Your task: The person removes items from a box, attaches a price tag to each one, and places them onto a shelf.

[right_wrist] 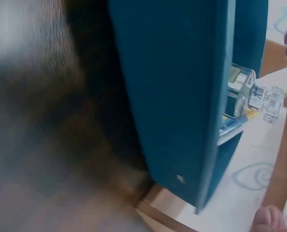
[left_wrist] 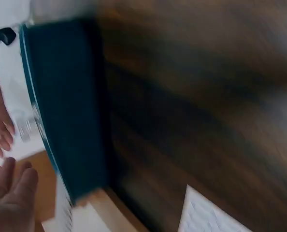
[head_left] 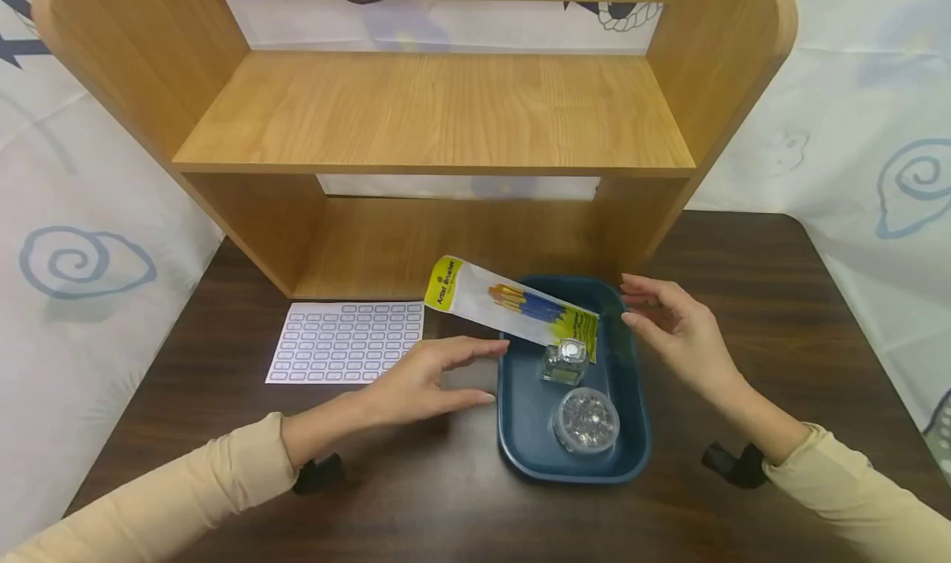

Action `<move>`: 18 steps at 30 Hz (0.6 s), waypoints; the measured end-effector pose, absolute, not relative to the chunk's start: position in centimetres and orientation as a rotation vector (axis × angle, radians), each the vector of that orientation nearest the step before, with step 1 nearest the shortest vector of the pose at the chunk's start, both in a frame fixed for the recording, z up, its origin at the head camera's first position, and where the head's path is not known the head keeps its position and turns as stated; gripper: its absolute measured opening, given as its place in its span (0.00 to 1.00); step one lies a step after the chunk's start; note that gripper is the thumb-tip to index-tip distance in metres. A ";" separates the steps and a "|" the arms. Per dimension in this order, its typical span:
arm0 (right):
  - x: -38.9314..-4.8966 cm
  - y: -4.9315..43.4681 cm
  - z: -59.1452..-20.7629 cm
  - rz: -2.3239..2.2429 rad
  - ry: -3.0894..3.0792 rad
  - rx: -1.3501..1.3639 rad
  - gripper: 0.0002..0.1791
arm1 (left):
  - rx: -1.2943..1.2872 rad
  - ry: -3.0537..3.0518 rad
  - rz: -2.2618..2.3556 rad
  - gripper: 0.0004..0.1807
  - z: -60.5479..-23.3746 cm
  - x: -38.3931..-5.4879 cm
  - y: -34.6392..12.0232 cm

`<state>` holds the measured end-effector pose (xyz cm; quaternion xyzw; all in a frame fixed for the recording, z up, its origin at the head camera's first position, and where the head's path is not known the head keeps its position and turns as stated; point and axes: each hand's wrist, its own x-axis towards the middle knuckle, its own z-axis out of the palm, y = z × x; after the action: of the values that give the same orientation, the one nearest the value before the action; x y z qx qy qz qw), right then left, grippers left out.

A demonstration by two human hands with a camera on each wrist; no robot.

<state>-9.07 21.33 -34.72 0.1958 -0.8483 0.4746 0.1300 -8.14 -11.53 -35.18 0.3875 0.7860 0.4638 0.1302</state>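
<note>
Blue tray [head_left: 529, 432] probably stiff; glass bottle [head_left: 560, 370] may slide. Hold at left and right rims. Left hand [head_left: 434, 379], right hand [head_left: 687, 340] wide, empty.

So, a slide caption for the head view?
Left hand and right hand flank a blue tray holding glass bottle, round tub and jutting brush packet.

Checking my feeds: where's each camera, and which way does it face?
Head: head-worn, facing forward and down at tray and shelf; left hand, right hand, sleeves show.
Left wrist: worn there, facing the tray's left wall; both hands partly show.
Right wrist: worn there, facing the tray's right wall; both hands partly show.
Wrist views share the tray.
</note>
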 end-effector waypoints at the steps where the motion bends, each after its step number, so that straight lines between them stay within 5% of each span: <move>1: -9.1 21.5 -34.9 1.419 -2.470 0.508 0.26 | 1.100 2.254 1.385 0.31 -35.4 -7.9 -11.1; 18: -9.3 23.2 -37.6 1.895 -2.663 -0.070 0.28 | 0.942 2.086 1.442 0.31 -36.9 -6.6 -5.1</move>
<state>-9.28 23.19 -37.56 -0.0214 -0.8128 0.5786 -0.0637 -6.65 -5.07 -36.90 0.3401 0.7528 0.5205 0.2162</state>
